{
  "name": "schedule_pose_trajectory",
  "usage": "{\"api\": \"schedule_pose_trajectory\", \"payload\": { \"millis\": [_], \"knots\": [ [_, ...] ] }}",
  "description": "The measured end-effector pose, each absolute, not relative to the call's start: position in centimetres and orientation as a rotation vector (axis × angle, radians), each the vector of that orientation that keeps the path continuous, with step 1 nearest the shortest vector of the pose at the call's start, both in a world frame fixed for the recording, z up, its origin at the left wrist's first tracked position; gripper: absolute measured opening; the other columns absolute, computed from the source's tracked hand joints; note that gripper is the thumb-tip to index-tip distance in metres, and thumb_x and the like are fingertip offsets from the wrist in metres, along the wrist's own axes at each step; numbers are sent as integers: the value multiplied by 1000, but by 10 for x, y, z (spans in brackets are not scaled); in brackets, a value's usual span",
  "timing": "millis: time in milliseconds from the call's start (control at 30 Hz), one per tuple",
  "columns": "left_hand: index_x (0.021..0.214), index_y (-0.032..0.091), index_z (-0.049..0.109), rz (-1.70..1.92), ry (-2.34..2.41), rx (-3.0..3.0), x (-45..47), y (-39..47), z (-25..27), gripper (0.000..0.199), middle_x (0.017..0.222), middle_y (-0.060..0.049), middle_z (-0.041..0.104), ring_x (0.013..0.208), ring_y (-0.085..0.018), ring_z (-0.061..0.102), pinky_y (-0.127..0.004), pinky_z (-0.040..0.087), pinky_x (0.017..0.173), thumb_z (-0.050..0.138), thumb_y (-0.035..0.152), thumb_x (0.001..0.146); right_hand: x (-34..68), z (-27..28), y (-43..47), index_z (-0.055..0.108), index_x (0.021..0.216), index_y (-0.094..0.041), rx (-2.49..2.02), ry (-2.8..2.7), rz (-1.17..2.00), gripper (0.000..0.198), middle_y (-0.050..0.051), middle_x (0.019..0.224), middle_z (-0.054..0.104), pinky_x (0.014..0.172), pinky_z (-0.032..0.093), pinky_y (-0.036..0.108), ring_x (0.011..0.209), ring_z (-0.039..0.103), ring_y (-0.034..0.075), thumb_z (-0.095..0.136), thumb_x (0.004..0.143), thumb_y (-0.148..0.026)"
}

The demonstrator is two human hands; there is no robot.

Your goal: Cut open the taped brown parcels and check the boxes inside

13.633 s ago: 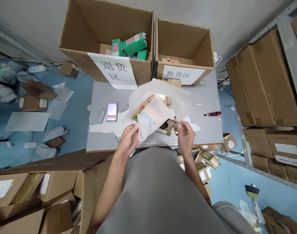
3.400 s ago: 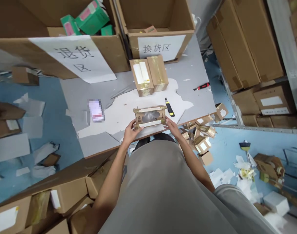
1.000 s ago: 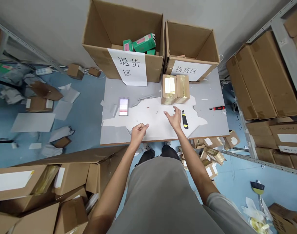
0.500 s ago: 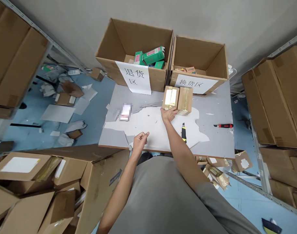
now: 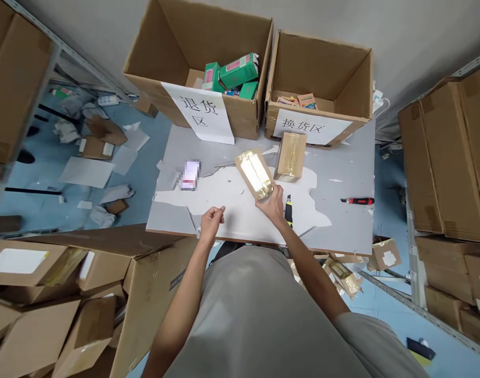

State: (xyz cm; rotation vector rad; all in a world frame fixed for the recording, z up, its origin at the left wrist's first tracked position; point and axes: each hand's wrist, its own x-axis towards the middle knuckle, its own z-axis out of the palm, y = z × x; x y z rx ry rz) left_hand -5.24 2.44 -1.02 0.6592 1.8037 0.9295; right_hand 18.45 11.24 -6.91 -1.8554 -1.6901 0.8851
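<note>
From the head view, I stand at a grey worktop (image 5: 334, 226) whose top layer is torn to a pale patch in the middle, with a plain grey wall (image 5: 405, 31) behind it, blue floor (image 5: 381, 299) around it and cartons (image 5: 444, 163) stacked on shelving to the right. By my left arm, a big carton (image 5: 145, 310) is crowded with smaller brown boxes (image 5: 43, 331). I count two large open boxes along the back, the left one (image 5: 243, 114) and the right one (image 5: 270, 116), each with one white paper sign hung on its front; at least three green packs (image 5: 238, 72) lie in the left one. There are two cutters, a red-and-black one (image 5: 360, 201) near the right edge and a yellow-and-black one (image 5: 289, 210) just beside my right wrist, and one pixelated, phone-like thing (image 5: 190, 176) on the left. Of two small taped boxes, one plain box (image 5: 291, 156) sits before the right sign; the other, a labelled box (image 5: 255, 173), is in my right hand (image 5: 271, 206), tilted above the pale patch, its near end gripped between fingers and thumb, white label facing me. My left hand (image 5: 211, 221) hovers apart from it, nearer the front edge, fingers curled in narrow.
</note>
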Motion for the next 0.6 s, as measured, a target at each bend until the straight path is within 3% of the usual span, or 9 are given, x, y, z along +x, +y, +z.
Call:
{"api": "schedule_pose_trajectory", "payload": {
  "millis": [67, 133, 233, 367, 500, 600],
  "knots": [
    [80, 25, 57, 951, 1804, 634, -64, 36, -21, 40, 79, -4, 71, 76, -19, 67, -33, 60, 84, 75, 60, 84, 212, -68, 94, 48, 158, -15, -1720, -1829, 950, 92, 25, 158, 51, 131, 51, 55, 157, 49, 40, 86, 76, -29],
    [104, 23, 67, 937, 1800, 647, -75, 45, -34, 35, 112, -12, 82, 101, -25, 78, -41, 64, 99, 74, 50, 83, 235, -65, 79, 52, 157, -14, -1572, -1967, 1065, 95, 25, 159, 53, 131, 51, 57, 156, 52, 42, 90, 71, -27],
    [133, 21, 70, 792, 1752, 758, -88, 53, -53, 59, 151, -19, 75, 139, -36, 72, -55, 59, 121, 73, 31, 75, 258, -62, 61, 54, 165, -18, -1475, -2039, 1264, 101, 23, 174, 48, 132, 52, 59, 160, 51, 42, 89, 70, -28],
    [142, 19, 72, 643, 1566, 852, -96, 48, -80, 71, 157, -17, 73, 142, -37, 72, -58, 54, 129, 70, 20, 71, 264, -71, 38, 39, 179, -21, -1680, -1690, 1390, 115, 22, 188, 34, 131, 52, 62, 170, 43, 40, 87, 75, -34],
    [154, 16, 67, 589, 1544, 926, -97, 35, -105, 86, 163, -19, 69, 139, -35, 75, -52, 60, 122, 69, 16, 68, 250, -95, 13, 53, 171, -21, -1778, -1298, 1512, 105, 22, 174, 57, 122, 58, 63, 161, 55, 39, 88, 74, -42],
    [151, 15, 71, 532, 1534, 1050, -96, 25, -117, 83, 152, -19, 77, 133, -35, 77, -50, 64, 115, 70, 18, 69, 236, -110, 2, 65, 159, -22, -1752, -1137, 1554, 90, 17, 164, 68, 120, 59, 60, 153, 62, 36, 88, 76, -50]
  ]
}}
